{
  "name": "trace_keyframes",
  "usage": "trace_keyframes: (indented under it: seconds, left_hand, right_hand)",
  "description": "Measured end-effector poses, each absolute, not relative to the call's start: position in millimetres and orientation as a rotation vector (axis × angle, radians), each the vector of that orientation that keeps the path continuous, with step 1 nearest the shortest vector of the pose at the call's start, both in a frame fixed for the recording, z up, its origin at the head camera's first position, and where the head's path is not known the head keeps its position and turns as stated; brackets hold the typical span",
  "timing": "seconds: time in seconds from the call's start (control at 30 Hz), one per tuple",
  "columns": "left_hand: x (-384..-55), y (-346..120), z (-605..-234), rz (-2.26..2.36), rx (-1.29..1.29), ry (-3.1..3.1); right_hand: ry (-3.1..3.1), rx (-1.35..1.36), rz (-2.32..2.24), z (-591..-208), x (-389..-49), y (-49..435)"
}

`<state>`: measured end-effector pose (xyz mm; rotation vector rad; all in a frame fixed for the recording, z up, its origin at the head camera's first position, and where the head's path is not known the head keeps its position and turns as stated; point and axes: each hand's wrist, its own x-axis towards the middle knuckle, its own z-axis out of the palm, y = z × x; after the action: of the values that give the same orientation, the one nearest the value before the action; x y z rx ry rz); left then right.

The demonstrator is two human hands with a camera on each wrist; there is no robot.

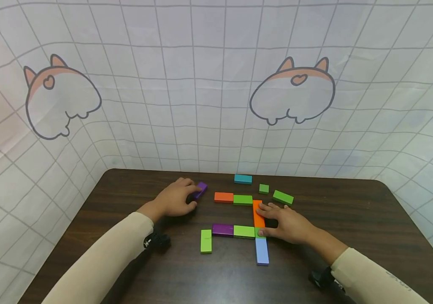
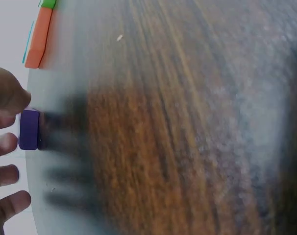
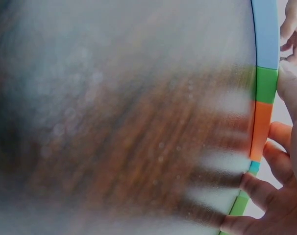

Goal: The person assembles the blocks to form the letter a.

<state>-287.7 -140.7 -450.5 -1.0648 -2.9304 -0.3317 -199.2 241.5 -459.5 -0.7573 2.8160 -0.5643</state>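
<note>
Spread wide, my right hand (image 1: 290, 224) touches the long orange block (image 1: 258, 214).
My left hand (image 1: 175, 197) is at the purple block (image 1: 201, 190), far left; pinched, I can't tell. I seem to be arranging; next calls for a firm hold.

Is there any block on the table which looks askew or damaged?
Two look askew: the green block beyond the right hand and the purple block at the left hand lie slanted, whereas the other blocks sit roughly square to one another. I see no damage.
</note>
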Motion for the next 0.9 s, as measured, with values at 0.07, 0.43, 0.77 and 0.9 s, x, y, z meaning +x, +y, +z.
trace_keyframes:
  seconds: [0.07, 0.43, 0.77, 0.9]
  left_hand:
    - [-287.8, -141.3, -450.7, -0.351, -1.075, -2.930]
    - [-291.4, -140.1, -452.6, -0.363, -1.059, -2.953]
    - [-287.9, -139.2, -452.0, -0.424, -1.026, -2.931]
    - [-286.3, -139.1, -453.5, -0.445, -1.002, -2.931]
  right_hand:
    - [2.816, -0.753, -0.561, -459.8, -199.0, 241.6]
    - [2.813, -0.765, -0.563, -460.3, -198.4, 242.3]
    - [2.814, -0.752, -0.560, -459.7, -198.5, 242.4]
    - [2.814, -0.746, -0.553, -459.3, -198.9, 241.8]
